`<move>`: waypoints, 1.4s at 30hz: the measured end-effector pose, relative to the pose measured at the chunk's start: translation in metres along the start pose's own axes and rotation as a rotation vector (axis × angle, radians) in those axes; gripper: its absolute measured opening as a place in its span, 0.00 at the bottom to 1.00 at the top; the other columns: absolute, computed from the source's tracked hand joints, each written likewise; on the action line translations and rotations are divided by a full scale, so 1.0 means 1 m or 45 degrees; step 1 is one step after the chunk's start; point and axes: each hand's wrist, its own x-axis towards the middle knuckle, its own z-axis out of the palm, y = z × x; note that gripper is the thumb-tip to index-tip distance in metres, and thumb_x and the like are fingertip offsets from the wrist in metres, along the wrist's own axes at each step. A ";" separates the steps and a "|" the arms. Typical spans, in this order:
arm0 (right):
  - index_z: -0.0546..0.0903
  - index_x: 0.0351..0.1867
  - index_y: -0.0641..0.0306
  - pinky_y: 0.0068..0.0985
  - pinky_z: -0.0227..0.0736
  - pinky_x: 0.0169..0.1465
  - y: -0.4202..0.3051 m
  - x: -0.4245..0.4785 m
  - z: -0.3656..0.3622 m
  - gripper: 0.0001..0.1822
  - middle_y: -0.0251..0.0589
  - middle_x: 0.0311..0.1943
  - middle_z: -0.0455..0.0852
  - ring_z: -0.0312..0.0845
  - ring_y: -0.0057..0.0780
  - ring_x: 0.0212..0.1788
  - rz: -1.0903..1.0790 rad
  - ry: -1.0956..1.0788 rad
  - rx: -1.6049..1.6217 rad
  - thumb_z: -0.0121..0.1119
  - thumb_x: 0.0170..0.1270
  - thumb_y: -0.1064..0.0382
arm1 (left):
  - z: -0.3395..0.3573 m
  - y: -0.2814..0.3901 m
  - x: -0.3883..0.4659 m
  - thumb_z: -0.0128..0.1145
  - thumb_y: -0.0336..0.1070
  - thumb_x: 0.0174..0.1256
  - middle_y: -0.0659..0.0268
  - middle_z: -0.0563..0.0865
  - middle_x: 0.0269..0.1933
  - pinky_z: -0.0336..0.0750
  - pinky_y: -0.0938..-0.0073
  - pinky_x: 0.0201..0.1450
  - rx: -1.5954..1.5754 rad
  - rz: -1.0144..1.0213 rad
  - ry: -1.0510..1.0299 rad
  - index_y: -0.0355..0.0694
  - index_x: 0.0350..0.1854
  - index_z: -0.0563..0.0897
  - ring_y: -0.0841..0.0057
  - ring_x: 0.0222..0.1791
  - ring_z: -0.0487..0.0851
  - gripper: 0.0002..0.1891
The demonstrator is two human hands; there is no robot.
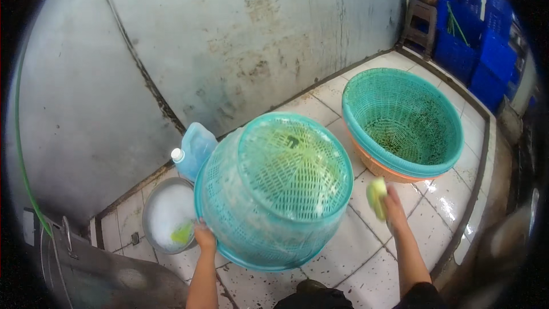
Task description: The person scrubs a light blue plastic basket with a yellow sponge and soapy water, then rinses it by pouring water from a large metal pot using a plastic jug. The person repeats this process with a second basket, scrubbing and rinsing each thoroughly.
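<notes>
A turquoise perforated plastic basket (pixel 296 167) lies tilted before me, its base turned up and streaked with suds. My left hand (pixel 205 237) grips its rim at the lower left; the fingertips are partly hidden. Away from the basket, on the right, my right hand (pixel 394 208) holds a yellow-green sponge (pixel 377 198), blurred as if moving. Beside my left hand stands a round metal basin (pixel 151 240) of white foam. A bright green piece, perhaps a scouring pad or cloth (pixel 182 233), rests in the foam.
Behind the basket is a blue plastic jug (pixel 198 148) with a white cap. Stacked turquoise and orange baskets (pixel 403 116), speckled with dark bits, stand at right on the wet, littered tile floor (pixel 339 262). A stained wall (pixel 266 34) closes the back. Blue crates (pixel 476 38) fill the upper right.
</notes>
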 end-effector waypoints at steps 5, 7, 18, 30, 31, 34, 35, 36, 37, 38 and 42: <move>0.76 0.46 0.69 0.32 0.67 0.51 -0.093 0.090 0.088 0.20 0.52 0.46 0.79 0.75 0.40 0.49 -0.452 0.008 -0.573 0.51 0.54 0.61 | -0.023 0.043 -0.015 0.37 0.45 0.70 0.43 0.81 0.35 0.71 0.62 0.40 0.150 0.142 0.053 0.26 0.46 0.72 0.54 0.35 0.79 0.22; 0.79 0.42 0.69 0.35 0.68 0.50 -0.097 0.104 0.121 0.18 0.56 0.42 0.80 0.76 0.47 0.45 -0.511 0.006 -0.767 0.52 0.52 0.61 | -0.036 0.045 -0.017 0.37 0.45 0.71 0.45 0.81 0.32 0.71 0.63 0.36 0.140 0.106 -0.027 0.27 0.46 0.72 0.56 0.31 0.79 0.21; 0.81 0.34 0.62 0.39 0.69 0.47 -0.189 0.085 0.229 0.09 0.51 0.32 0.81 0.74 0.51 0.40 -1.278 -0.132 -0.876 0.53 0.50 0.72 | -0.058 0.112 -0.004 0.37 0.42 0.71 0.48 0.80 0.27 0.70 0.66 0.31 0.169 0.121 -0.013 0.30 0.44 0.72 0.61 0.27 0.78 0.18; 0.78 0.40 0.61 0.32 0.70 0.46 -0.180 0.006 0.129 0.17 0.41 0.38 0.78 0.72 0.41 0.43 -1.611 -0.789 -0.629 0.59 0.44 0.77 | -0.060 0.087 0.019 0.40 0.42 0.71 0.44 0.81 0.33 0.72 0.65 0.35 0.019 0.174 0.026 0.27 0.48 0.71 0.58 0.31 0.80 0.19; 0.78 0.41 0.61 0.31 0.70 0.46 -0.166 0.005 0.115 0.17 0.41 0.38 0.78 0.72 0.40 0.43 -1.472 -0.751 -0.653 0.59 0.45 0.76 | -0.062 0.082 0.020 0.40 0.42 0.71 0.44 0.81 0.33 0.72 0.65 0.35 0.040 0.175 0.054 0.26 0.49 0.71 0.58 0.32 0.80 0.20; 0.78 0.42 0.62 0.31 0.70 0.47 -0.108 -0.003 0.072 0.16 0.42 0.39 0.79 0.73 0.38 0.44 -1.052 -0.620 -0.713 0.59 0.49 0.75 | -0.055 0.080 0.016 0.41 0.41 0.70 0.43 0.81 0.34 0.72 0.66 0.35 0.038 0.125 -0.007 0.25 0.50 0.70 0.58 0.32 0.80 0.20; 0.78 0.42 0.62 0.31 0.69 0.47 -0.085 -0.005 0.061 0.15 0.43 0.39 0.79 0.74 0.37 0.44 -0.909 -0.588 -0.676 0.59 0.50 0.74 | -0.054 0.078 0.015 0.41 0.41 0.70 0.43 0.81 0.34 0.72 0.66 0.36 0.037 0.104 -0.041 0.24 0.51 0.70 0.58 0.32 0.80 0.21; 0.77 0.42 0.62 0.30 0.69 0.47 -0.072 -0.008 0.057 0.14 0.43 0.39 0.79 0.74 0.37 0.44 -0.759 -0.552 -0.624 0.58 0.52 0.73 | -0.055 0.070 0.017 0.41 0.41 0.70 0.44 0.81 0.34 0.72 0.66 0.36 -0.014 0.111 -0.014 0.24 0.51 0.70 0.59 0.32 0.80 0.20; 0.77 0.42 0.63 0.30 0.69 0.48 -0.067 -0.005 0.057 0.13 0.43 0.40 0.79 0.74 0.37 0.44 -0.748 -0.541 -0.630 0.57 0.53 0.72 | -0.056 0.060 0.019 0.41 0.41 0.70 0.44 0.81 0.34 0.72 0.67 0.36 -0.059 0.114 0.021 0.24 0.51 0.70 0.59 0.32 0.80 0.20; 0.77 0.42 0.63 0.30 0.69 0.48 -0.065 -0.002 0.059 0.12 0.43 0.40 0.79 0.75 0.37 0.44 -0.737 -0.530 -0.634 0.57 0.55 0.70 | -0.058 0.051 0.022 0.41 0.40 0.70 0.44 0.81 0.34 0.72 0.67 0.36 -0.104 0.117 0.059 0.24 0.51 0.70 0.60 0.32 0.80 0.20; 0.77 0.43 0.65 0.30 0.68 0.51 -0.098 0.042 0.102 0.11 0.46 0.41 0.80 0.75 0.39 0.47 -0.702 -0.140 -0.365 0.53 0.59 0.65 | -0.060 0.058 0.019 0.40 0.41 0.70 0.45 0.81 0.33 0.72 0.67 0.35 0.060 0.186 0.104 0.25 0.47 0.71 0.60 0.31 0.79 0.19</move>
